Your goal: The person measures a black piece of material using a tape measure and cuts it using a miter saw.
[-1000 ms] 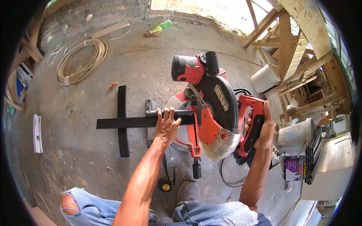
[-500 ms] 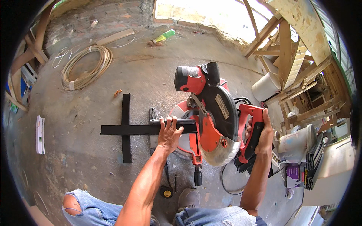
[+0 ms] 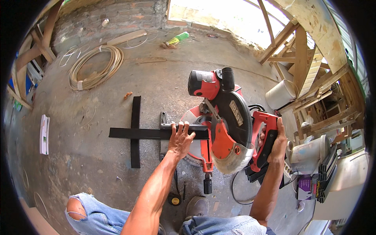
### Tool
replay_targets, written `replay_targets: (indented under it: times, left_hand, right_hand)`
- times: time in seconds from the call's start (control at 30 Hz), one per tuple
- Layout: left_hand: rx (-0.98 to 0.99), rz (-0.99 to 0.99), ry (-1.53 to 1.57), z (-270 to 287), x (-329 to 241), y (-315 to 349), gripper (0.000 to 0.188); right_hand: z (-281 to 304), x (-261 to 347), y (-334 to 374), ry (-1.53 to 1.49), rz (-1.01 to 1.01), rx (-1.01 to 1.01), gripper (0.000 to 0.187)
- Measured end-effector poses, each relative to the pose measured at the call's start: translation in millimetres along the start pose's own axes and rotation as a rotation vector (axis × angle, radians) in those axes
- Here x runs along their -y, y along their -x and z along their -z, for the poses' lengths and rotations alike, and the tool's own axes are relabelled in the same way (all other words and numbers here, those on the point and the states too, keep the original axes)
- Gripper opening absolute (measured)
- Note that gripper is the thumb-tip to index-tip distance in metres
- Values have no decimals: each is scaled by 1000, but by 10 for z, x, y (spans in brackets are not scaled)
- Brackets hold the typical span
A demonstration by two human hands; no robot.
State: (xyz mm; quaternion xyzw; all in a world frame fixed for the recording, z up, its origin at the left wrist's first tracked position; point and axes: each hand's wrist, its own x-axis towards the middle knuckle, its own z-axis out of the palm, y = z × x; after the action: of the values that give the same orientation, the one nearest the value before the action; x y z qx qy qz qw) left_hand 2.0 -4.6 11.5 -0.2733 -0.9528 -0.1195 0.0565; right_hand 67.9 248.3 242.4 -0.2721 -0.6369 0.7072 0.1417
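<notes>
A red and black miter saw (image 3: 235, 111) stands on the concrete floor before me, its head raised and tilted over the red base. My right hand (image 3: 277, 141) wraps around the saw's red and black handle (image 3: 263, 135). My left hand (image 3: 180, 139) lies across a black metal bar (image 3: 147, 134), its fingers hooked over the bar and holding it to the grey fence (image 3: 163, 118). The bar's right end reaches the saw's cutting slot, under the guard. Leftward, the bar rests across a second black bar (image 3: 135, 154) lying crosswise on the floor.
A tape measure (image 3: 174, 199) lies by my shoe (image 3: 197, 206). A white spirit level (image 3: 44, 135) is at far left, with a coiled hose (image 3: 96, 68) beyond it. Buckets (image 3: 309, 154), black profiles (image 3: 328, 172) and a power cord (image 3: 234, 192) lie on the right.
The whole view has shifted slightly, so things appear a little further right. Both hands keep their hold, and the bar and saw look the same relative to each other.
</notes>
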Motion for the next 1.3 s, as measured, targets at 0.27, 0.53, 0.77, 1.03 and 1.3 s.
replay_targets:
  times: [0.27,0.53,0.77,1.03,1.3]
  left_hand:
    - [1,-1,-23,-36,-1,-1,35]
    - [-2,-3,-36,-54,4,-2,35]
    - [5,-1,-23,-18,0,10,36]
    - [6,3,-31,-40,-1,2,34]
    - [-2,5,-4,-27,-10,1,33]
  right_hand:
    - [51,-34,-38,27,-19,6,59]
    - [20,-21,-12,23,15,1,58]
    - [17,-35,-10,4,9,16,58]
    - [21,-47,-10,-4,31,-20,62]
    - [30,-54,19,10,18,8,61]
